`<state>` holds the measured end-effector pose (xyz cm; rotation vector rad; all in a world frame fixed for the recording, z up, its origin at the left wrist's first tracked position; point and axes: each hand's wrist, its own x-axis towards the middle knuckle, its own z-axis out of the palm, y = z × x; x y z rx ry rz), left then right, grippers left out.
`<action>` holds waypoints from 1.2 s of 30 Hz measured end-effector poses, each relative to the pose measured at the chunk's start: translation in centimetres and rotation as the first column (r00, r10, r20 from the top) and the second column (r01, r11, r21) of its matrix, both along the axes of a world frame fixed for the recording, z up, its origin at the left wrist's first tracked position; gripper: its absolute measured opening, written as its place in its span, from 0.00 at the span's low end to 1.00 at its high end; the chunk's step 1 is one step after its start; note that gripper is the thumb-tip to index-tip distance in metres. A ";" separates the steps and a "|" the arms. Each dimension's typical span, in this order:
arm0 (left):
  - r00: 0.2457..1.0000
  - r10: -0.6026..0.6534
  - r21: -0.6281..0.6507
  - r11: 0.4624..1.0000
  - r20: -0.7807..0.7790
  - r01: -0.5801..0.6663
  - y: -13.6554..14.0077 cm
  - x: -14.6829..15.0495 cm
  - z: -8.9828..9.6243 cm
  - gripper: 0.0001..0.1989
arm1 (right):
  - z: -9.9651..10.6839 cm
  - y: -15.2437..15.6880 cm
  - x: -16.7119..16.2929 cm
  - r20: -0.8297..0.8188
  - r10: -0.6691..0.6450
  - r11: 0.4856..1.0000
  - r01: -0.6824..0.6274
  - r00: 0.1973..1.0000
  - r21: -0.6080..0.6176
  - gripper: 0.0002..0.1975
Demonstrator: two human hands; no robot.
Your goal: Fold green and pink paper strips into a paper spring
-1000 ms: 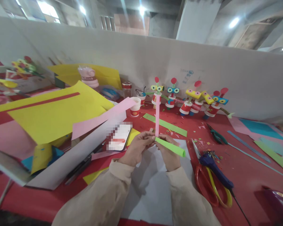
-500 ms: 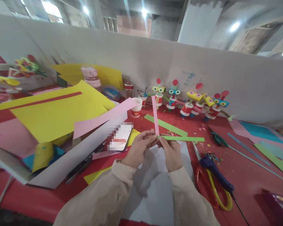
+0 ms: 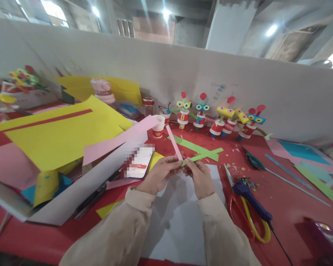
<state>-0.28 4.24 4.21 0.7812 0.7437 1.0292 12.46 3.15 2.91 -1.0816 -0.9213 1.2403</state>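
Note:
My left hand (image 3: 162,170) is closed, its thumb and fingers pinching the near end of a pink paper strip (image 3: 174,143) that points up and to the left. Close beside it, my right hand (image 3: 199,176) pinches a green paper strip (image 3: 207,154), which slants up to the right. The two strips meet at my fingertips; their joint is partly hidden by the fingers. Both hands are above a white sheet (image 3: 180,218). Behind them, another green strip (image 3: 192,146) lies on the red table (image 3: 283,192).
Right of my hands lie scissors (image 3: 246,218) and a purple glue gun (image 3: 252,201). A phone (image 3: 140,162) and a white box (image 3: 80,184) with coloured paper are at the left. Several paper-cup figures (image 3: 217,127) stand along the wall, near a paper cup (image 3: 158,129).
The pink strip has tipped left, and the green strip's far end has swung upward. Both hands stay pinched close together. The view has shifted slightly.

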 end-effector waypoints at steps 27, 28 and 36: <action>0.979 0.153 -0.063 0.987 0.134 -0.145 0.4 0.3 -1.0 0.06 | -0.4 -0.8 -0.9 0.352 -0.123 0.931 -0.014 0.928 0.365 0.08; 0.979 0.158 -0.051 0.987 0.131 -0.153 0.4 0.4 -1.0 0.06 | -0.4 -0.8 -1.0 0.352 -0.126 0.929 -0.014 0.927 0.369 0.08; 0.985 0.132 -0.043 0.991 0.108 -0.128 0.2 0.3 -1.2 0.05 | -1.0 -0.7 -0.6 0.361 -0.173 0.923 0.023 0.916 0.383 0.06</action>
